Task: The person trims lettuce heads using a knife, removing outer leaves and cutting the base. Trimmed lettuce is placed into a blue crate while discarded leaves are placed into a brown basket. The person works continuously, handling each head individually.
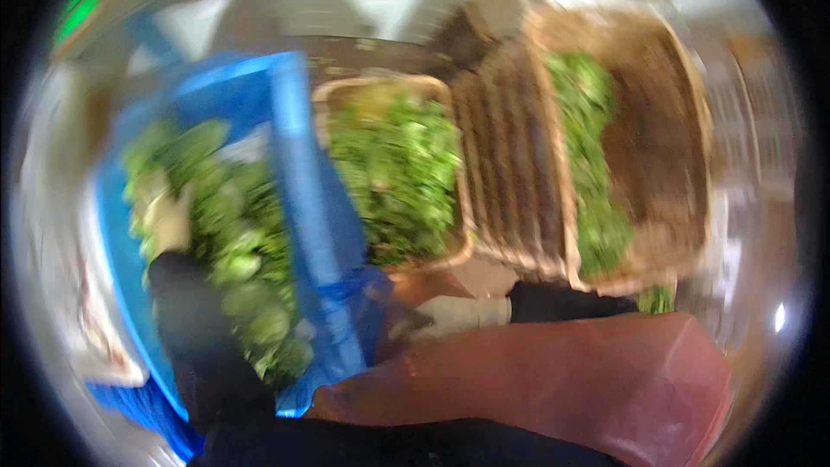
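The picture is blurred by motion. My left hand [170,211], in a pale glove below a dark sleeve, reaches among the leafy greens [243,259] in the blue-lined bin [295,117]. Its fingertips are lost among the leaves, so its grip is unclear. My right hand [447,316], also in a pale glove, is low in the middle, by the blue liner and above a reddish sheet or apron [538,363]. Near its fingers is a dark, blurred shape, perhaps a tool; whether the hand holds it cannot be told.
A tan-rimmed basket [468,207] of small-leaved greens [395,175] stands beyond my right hand. To its right, a larger basket [703,143] is tilted on its side, with greens [587,162] along its near-left wall. Blue plastic [139,405] lies at lower left.
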`<state>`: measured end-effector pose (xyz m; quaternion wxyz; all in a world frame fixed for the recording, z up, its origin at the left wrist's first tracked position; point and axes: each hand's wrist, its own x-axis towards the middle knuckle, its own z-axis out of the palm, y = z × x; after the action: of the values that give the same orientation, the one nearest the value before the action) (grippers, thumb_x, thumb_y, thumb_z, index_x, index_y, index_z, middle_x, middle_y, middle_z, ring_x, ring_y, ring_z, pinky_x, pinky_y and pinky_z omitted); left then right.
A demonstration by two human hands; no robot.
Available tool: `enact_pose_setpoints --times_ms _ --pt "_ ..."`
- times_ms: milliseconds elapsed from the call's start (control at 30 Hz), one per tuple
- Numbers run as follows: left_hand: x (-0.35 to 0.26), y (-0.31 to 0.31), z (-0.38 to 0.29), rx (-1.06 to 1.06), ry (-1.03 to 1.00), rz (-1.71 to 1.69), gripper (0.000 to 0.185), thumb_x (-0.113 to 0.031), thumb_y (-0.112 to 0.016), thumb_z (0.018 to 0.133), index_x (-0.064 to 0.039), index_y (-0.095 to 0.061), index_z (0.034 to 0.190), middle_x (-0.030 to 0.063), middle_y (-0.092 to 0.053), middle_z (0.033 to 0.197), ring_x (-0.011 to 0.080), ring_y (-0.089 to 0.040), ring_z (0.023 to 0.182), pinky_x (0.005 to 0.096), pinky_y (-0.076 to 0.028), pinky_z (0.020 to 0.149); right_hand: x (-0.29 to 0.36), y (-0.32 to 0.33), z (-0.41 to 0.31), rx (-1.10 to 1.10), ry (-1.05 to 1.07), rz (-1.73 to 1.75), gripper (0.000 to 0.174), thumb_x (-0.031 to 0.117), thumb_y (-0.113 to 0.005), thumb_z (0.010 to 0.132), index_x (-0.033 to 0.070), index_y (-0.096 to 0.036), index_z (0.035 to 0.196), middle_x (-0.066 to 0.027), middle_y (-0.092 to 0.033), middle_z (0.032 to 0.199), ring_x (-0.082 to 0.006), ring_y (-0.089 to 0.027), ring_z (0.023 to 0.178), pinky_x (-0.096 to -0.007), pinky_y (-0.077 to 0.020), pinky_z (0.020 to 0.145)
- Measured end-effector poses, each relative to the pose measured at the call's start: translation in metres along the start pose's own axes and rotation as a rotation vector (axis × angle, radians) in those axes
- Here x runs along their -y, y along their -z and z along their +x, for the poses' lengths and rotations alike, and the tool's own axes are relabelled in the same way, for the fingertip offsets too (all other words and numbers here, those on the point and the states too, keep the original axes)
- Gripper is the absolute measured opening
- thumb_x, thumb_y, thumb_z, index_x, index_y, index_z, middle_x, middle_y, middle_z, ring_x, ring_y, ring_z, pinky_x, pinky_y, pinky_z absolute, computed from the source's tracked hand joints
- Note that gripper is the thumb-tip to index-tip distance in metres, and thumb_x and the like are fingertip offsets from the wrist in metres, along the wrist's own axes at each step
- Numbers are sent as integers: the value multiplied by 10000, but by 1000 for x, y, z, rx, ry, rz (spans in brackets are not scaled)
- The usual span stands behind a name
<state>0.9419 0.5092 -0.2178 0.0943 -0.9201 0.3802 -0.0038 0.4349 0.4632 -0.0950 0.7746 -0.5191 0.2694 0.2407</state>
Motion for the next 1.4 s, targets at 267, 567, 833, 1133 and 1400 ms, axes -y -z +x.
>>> enact_pose_setpoints --times_ms 267,567,833,1133,1400 --pt "-24 64 -81 -115 90 -1226 621 -335 -595 1051 -30 -415 1561 186 -479 1557 299 -483 1407 409 -344 1184 -88 125 -253 -1352 -312 -632 622 260 -760 848 180 -575 1437 -185 -679 1302 -347 -690 1128 -425 -569 933" --pt "-322 157 -265 89 -472 -1555 398 -31 -589 949 3 -620 1345 100 -649 1313 215 -603 1234 356 -462 1067 -130 213 -370 -1046 -687 -784 681 442 -914 656 108 -705 1212 -190 -754 1008 -368 -718 999 -445 -562 872" --pt "-461 180 -357 1491 -659 -1861 623 -210 -786 903 -51 -543 1454 85 -616 1415 214 -558 1322 405 -449 1102 -50 104 -368 -1338 118 -212 519 153 -906 767 6 -670 1205 -79 -734 945 -131 -662 840 -312 -550 754" --pt "-416 187 -329 932 -968 -1420 641 -356 -721 948 -82 -498 1482 83 -536 1484 266 -502 1366 424 -432 1135 -61 96 -349 -1138 277 -1117 328 106 -689 804 92 -695 1131 -110 -725 993 -290 -726 831 -389 -588 678" --pt "-339 223 -397 1244 -343 -1788 642 -363 -716 956 -87 -490 1490 82 -540 1480 264 -510 1361 421 -436 1134 -80 117 -287 -815 232 -1200 235 206 -685 815 122 -750 1025 -117 -704 773 -280 -707 666 -417 -573 604"
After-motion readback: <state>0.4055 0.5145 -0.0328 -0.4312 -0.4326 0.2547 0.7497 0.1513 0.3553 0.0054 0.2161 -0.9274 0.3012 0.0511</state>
